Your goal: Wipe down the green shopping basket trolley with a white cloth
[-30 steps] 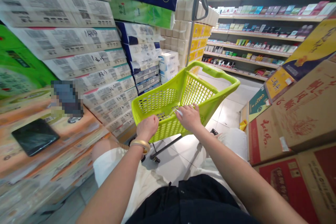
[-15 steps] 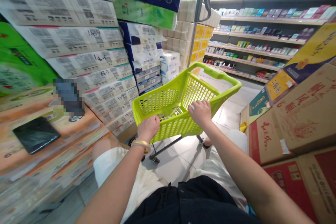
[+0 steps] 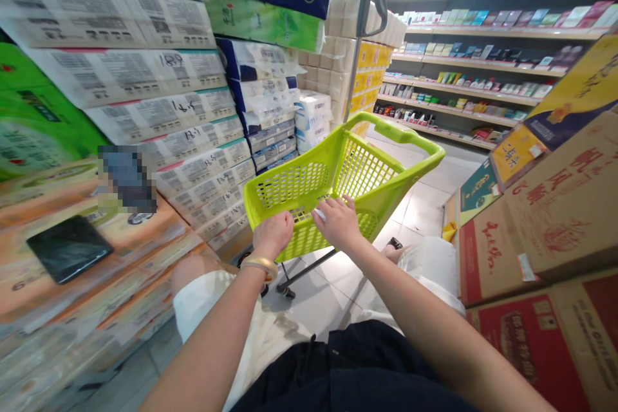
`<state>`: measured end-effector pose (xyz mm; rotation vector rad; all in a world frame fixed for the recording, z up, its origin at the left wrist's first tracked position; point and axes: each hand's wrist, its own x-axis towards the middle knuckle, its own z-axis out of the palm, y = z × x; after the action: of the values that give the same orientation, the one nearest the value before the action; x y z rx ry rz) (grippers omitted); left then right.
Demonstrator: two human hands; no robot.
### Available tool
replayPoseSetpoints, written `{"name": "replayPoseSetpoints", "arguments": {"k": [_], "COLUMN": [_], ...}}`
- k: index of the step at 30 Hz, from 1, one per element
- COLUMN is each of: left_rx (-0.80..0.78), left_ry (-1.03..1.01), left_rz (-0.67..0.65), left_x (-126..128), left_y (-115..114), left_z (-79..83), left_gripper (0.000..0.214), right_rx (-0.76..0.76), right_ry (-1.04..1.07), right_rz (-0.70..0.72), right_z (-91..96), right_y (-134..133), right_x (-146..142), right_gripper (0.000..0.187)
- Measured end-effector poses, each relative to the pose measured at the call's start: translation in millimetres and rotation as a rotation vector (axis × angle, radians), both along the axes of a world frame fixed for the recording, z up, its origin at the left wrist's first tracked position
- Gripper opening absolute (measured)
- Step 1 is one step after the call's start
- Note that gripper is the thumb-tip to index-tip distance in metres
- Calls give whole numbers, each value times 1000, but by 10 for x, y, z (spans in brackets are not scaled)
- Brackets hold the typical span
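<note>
Left grip [image 3: 273, 235] closed on the near rim of a lime-green plastic mesh shopping basket [image 3: 347, 170]; right grip [image 3: 339, 223] just beside it, closure unclear.

The one camera sits on the person's head, facing forward and down, close above the left hand [image 3: 273, 236], right hand [image 3: 338, 223] and green basket [image 3: 294, 185], with store shelves [image 3: 463, 93] farther ahead of the hands.

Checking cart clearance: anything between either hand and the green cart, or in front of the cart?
Nothing visible. The left hand and right hand are directly on the near rim of the lime-green shopping cart. Ahead lies tiled floor, with stacked toilet-paper packs and cardboard cartons to either side.
</note>
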<state>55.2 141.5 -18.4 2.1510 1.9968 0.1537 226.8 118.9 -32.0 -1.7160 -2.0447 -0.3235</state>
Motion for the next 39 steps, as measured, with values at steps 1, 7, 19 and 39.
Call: {"name": "replayPoseSetpoints", "arguments": {"k": [1,7,19,39], "left_rx": [0,-3,-13,-7], "left_ry": [-2,-6,20,31], "left_rz": [2,-2,8,-4], "left_x": [2,-2,25,2], "left_y": [-5,-33,-58,-51], "left_z": [2,14,40,31], "left_gripper": [49,49,50,50], "right_rx": [9,27,125,3], "right_ry": [-1,-62,-93,-38], "right_rz": [-18,-132,-281,-64], "right_z": [19,185,221,93], "right_y": [-10,5,79,-11], "right_x": [69,630,909,227], "right_gripper": [25,27,30,25]}}
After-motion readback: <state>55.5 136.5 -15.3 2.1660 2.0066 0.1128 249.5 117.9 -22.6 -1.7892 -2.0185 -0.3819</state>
